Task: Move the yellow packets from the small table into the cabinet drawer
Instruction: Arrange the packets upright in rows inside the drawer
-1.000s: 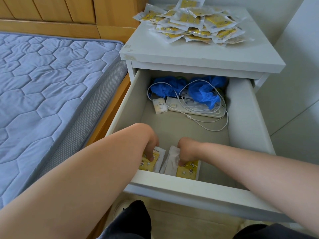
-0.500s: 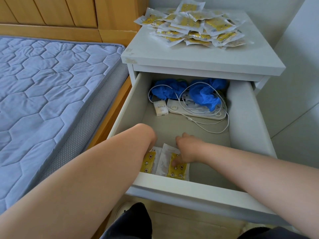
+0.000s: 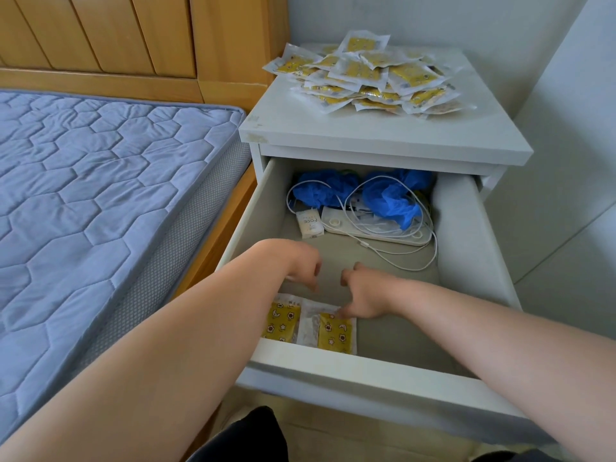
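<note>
Two yellow packets lie side by side at the front of the open drawer (image 3: 366,370): the left packet (image 3: 281,323) and the right packet (image 3: 333,333). My left hand (image 3: 301,263) hovers above them, fingers loosely curled, holding nothing. Lower down, my right hand (image 3: 361,295) has its fingertips touching the top edge of the right packet. A heap of several yellow packets (image 3: 366,78) covers the back of the small white table (image 3: 383,135).
At the drawer's back lie blue crumpled material (image 3: 386,198), a white cable (image 3: 400,255), a white flat device (image 3: 376,231) and a small white box (image 3: 310,223). A bed with a blue quilted mattress (image 3: 83,211) stands to the left. A pale wall is on the right.
Both hands have let go of the packets and lifted back from the drawer's front. The two packets now lie flat side by side. The view has tilted up slightly.
</note>
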`<action>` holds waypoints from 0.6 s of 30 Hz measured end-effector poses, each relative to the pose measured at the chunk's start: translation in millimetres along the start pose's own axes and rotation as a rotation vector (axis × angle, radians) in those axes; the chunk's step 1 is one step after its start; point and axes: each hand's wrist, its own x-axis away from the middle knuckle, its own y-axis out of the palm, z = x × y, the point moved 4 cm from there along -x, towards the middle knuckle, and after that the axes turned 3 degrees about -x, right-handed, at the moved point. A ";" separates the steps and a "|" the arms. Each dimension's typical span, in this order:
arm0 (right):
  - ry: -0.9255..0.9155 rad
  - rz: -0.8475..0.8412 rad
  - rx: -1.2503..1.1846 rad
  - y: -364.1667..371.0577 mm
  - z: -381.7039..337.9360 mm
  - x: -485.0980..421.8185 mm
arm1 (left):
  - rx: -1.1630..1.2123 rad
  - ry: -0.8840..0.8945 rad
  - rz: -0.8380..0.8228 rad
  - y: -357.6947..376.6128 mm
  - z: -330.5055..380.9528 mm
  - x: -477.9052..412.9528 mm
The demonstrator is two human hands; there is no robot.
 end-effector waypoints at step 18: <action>-0.038 0.881 -0.210 -163.2 59.9 85.3 | 0.398 -0.026 0.973 -145.6 24.2 66.4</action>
